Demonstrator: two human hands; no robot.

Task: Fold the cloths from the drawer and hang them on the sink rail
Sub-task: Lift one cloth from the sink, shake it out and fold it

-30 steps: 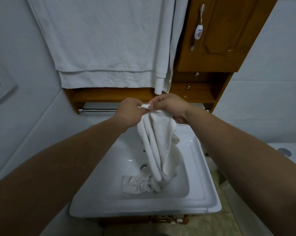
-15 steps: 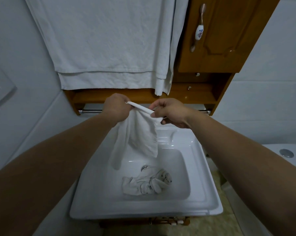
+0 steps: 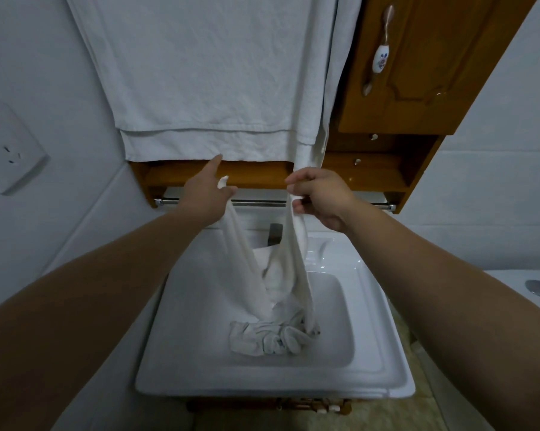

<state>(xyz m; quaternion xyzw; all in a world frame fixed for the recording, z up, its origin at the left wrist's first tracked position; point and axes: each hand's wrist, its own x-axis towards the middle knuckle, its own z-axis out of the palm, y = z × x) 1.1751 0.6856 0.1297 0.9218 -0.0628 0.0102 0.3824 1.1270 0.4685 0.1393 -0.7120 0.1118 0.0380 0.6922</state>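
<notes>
Both hands are up in front of the rail, and each grip is pinching a corner of the same white terry cloth (image 3: pixel 281 275): the left hand (image 3: pixel 205 194) nips its corner between thumb and side of the hand with the forefinger pointing free, while the right hand (image 3: pixel 320 197) has thumb and fingers pressed together on the other corner. From those two pinches the cloth hangs straight down in a V, its long axis running from the hands into the white ceramic sink basin (image 3: pixel 371 353), where its tail touches or overlaps a second, crumpled white cloth (image 3: pixel 272 337) lying on the basin floor. The chrome sink rail (image 3: pixel 259 203) runs level, left to right, just behind and slightly below both grips, about equally near to either hand, so the key relation is that the cloth hangs on the near side of the rail. Above it sits the wooden shelf (image 3: pixel 253 175), and the large white hanging towel (image 3: pixel 206 88) drapes down to the shelf's top edge, crowding the space over the rail. My read: the top edge needs stretching flat and the tail lifting clear of the basin before any fold.
</notes>
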